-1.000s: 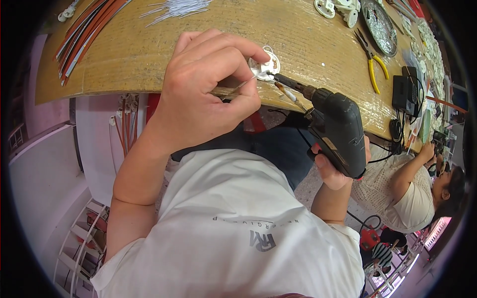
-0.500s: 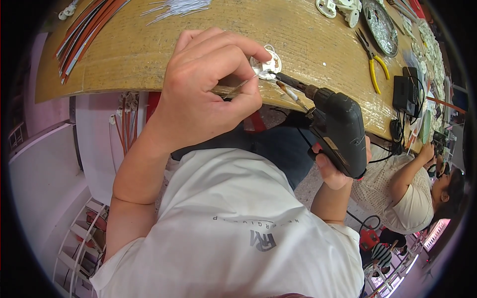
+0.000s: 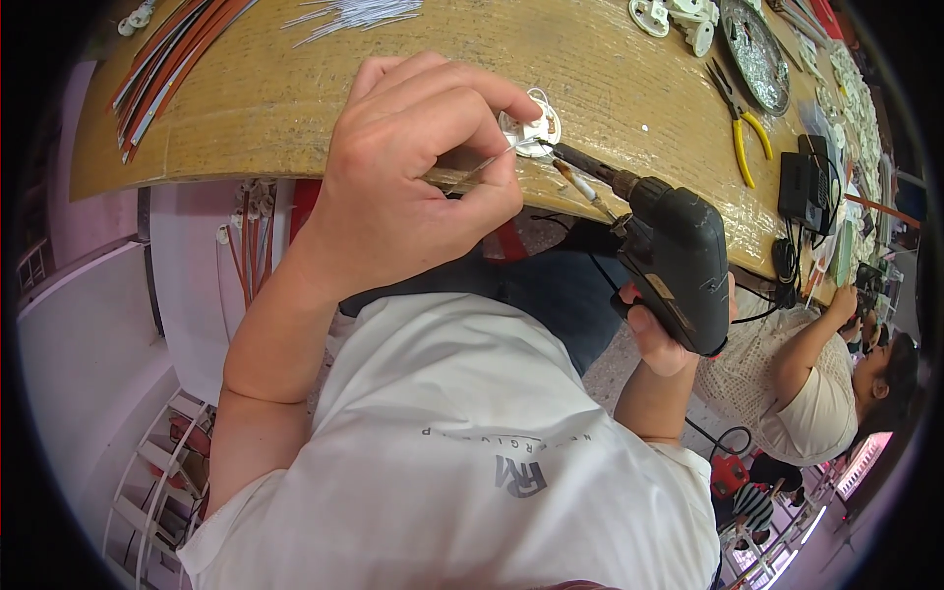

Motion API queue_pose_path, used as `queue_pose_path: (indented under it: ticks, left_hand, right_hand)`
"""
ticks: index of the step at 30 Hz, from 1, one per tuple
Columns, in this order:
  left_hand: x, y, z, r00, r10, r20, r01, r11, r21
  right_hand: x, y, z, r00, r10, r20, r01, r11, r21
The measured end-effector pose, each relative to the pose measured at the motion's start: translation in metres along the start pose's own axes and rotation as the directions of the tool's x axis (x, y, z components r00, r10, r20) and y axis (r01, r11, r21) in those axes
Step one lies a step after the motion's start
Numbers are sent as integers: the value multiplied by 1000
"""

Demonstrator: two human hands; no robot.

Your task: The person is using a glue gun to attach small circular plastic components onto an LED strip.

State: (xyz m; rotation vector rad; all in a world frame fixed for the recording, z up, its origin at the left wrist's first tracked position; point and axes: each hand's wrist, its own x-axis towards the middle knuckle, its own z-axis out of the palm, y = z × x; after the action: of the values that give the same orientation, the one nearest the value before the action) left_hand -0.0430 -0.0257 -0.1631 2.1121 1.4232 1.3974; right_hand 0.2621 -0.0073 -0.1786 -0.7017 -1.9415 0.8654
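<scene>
Very little has changed over the last second: both hands keep the same pose, and the whole view has slid only slightly, table and all, so we read it as the head moving rather than the hands. By our judgement, the work is staying at one spot on the small round white part (image 3: 532,131), which lies on the wooden table (image 3: 265,108) just beyond the left fingertips and near the table's edge.

We see the left hand (image 3: 423,167) pinching a thin wire (image 3: 495,158) between the thumb and a finger, while another fingertip rests on the white part. The right hand (image 3: 663,342) is wrapped around the grip of a black pistol-shaped tool (image 3: 680,246). The hands are apart, with the tool's slim dark barrel (image 3: 582,166) reaching leftward into the space between them and a stained white tube (image 3: 577,183) running below it. The barrel's tip comes up to the white part close by the wire's end; it is too small there for us to tell whether tip and wire touch.

Beyond the right hand lie yellow-handled pliers (image 3: 740,147), a dark round dish (image 3: 755,54) and a black box (image 3: 806,187). Orange and white strips (image 3: 172,74) lie farther out, to the left of the left hand.
</scene>
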Motion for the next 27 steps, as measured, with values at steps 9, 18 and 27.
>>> queue_pose_path:
  ticks: [9,18,27]
  left_hand:
    - [0,0,-1,1000,-2,5,2,1000,9]
    - [0,0,-1,1000,0,2,0,1000,6]
    - [0,1,0,1000,-1,-1,1,1000,5]
  right_hand:
    - [4,-4,-1,998,-19,51,22,999,-46]
    - [2,-7,1,999,49,11,-49,998,-47]
    - [3,-7,-3,999,29,44,-26,998,-63]
